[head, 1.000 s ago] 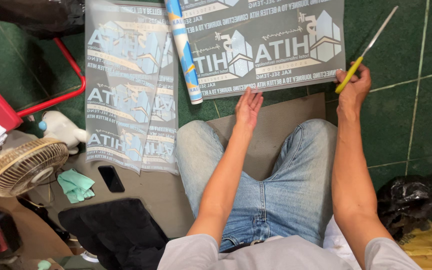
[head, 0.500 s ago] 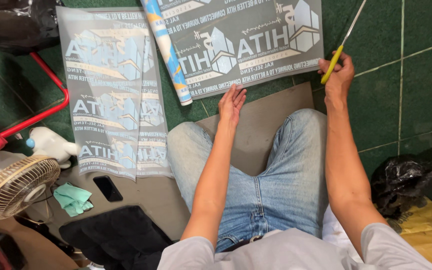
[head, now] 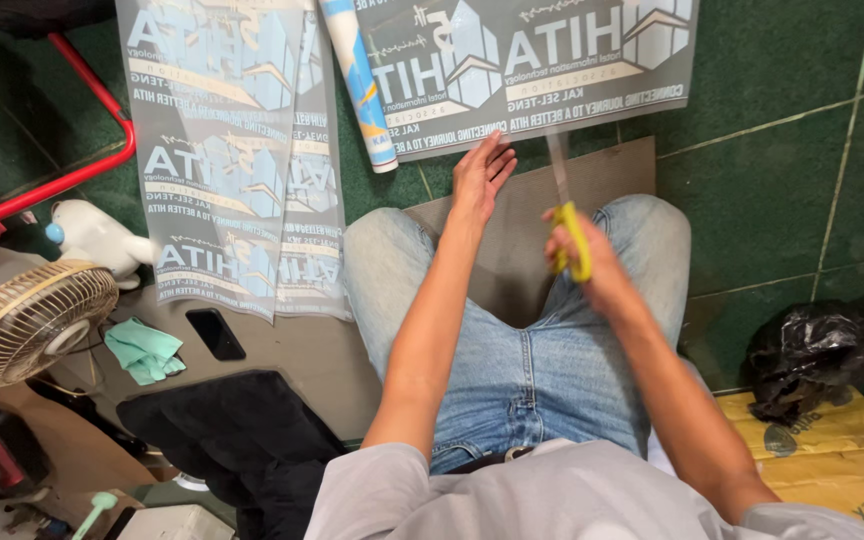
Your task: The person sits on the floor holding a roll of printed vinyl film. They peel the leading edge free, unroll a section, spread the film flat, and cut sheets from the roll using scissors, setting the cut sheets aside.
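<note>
- The person sits cross-legged on the green floor, and the grey printed banner sheet (head: 542, 70) spread in front of the knees is my landmark for everything else.
- The left hand (head: 479, 175) lies flat, fingers open and spread, right at the sheet's near edge; it grips nothing and seems to be there to keep the sheet from sliding.
- The right hand (head: 580, 255) is wrapped around the yellow-handled scissors (head: 567, 215), just below the sheet's near edge, blades pointing up at it. They are blurred, so I cannot tell whether they are open.
- A rolled sheet (head: 360, 85) lies along the banner's left side.
- Compared with half a second ago, the scissors have come down from beyond the sheet's right end to the middle, near the left hand.
</note>
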{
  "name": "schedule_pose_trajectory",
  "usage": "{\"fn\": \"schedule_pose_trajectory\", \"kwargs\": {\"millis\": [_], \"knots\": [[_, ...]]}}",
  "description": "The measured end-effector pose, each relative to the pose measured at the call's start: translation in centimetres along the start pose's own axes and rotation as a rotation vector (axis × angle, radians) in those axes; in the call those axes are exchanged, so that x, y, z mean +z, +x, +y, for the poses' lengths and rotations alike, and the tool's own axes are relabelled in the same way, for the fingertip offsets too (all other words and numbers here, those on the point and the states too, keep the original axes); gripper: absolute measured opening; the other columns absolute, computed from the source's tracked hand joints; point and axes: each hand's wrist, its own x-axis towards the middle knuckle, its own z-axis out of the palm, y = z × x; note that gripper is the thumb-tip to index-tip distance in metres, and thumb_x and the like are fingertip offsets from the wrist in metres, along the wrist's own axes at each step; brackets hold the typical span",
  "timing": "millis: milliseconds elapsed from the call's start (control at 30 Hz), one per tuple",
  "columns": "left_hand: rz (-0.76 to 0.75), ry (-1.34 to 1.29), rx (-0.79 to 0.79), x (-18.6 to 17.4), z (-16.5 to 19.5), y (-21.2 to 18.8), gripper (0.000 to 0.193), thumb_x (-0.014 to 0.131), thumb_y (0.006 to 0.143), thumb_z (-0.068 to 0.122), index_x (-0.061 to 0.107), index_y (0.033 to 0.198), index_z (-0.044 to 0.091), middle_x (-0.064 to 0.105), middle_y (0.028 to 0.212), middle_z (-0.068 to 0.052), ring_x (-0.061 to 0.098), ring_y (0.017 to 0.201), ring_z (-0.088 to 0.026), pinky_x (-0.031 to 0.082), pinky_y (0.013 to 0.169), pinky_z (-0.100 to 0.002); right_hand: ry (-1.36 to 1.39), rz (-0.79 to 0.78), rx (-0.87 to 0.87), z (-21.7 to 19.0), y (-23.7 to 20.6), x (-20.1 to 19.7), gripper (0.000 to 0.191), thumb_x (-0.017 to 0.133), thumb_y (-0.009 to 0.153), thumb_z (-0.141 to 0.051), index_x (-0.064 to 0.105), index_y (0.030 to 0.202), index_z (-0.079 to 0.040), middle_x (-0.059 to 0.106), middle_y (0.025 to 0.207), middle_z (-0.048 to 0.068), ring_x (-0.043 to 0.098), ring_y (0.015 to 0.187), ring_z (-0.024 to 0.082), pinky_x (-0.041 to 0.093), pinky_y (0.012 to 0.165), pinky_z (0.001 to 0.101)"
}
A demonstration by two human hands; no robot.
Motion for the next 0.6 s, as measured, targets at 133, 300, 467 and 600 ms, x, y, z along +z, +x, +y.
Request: {"fn": "schedule_pose_trajectory", "kwargs": {"millis": [133,300,467,600], "knots": [[-0.014,0.053,-0.005,0.2,0.5,-0.4,0.031,0.079,0.087,0.024,0.069,0.108,0.003,0.072,0.096,-0.008,0.071,0.088,-0.018,0.062,0.083,-0.034,0.013,0.023,0.145,2.4,-1.5,2.8,0.048,0.062,0.099,-0.042,0.056,0.131,-0.007,0.061,0.084,0.001,0.058,0.076,0.011,0.046,0.069,0.0259],[0.006,0.095,0.001,0.4,0.7,-0.5,0.028,0.083,0.085,0.026,0.068,0.095,0.004,0.067,0.083,-0.004,0.068,0.077,-0.017,0.062,0.075,-0.033,-0.073,0.063,0.158,2.9,-0.9,3.1,0.049,0.063,0.099,-0.044,0.057,0.130,-0.006,0.060,0.081,0.002,0.057,0.075,0.011,0.045,0.068,0.0249],[0.051,0.123,0.002,0.6,0.5,-0.3,0.028,0.085,0.084,0.026,0.068,0.091,0.005,0.066,0.079,-0.004,0.066,0.070,-0.015,0.061,0.069,-0.032,-0.089,0.083,0.143,2.4,1.3,2.6,0.048,0.066,0.098,-0.040,0.059,0.130,-0.005,0.059,0.081,0.000,0.058,0.073,0.010,0.048,0.068,0.0250],[0.054,0.132,0.007,0.5,0.2,-0.4,0.028,0.084,0.083,0.026,0.070,0.091,0.003,0.069,0.082,-0.004,0.066,0.070,-0.014,0.061,0.069,-0.030,-0.144,0.087,0.116,2.2,2.3,2.6,0.048,0.067,0.098,-0.038,0.060,0.132,-0.005,0.059,0.080,0.000,0.057,0.073,0.010,0.048,0.068,0.0250]]}}
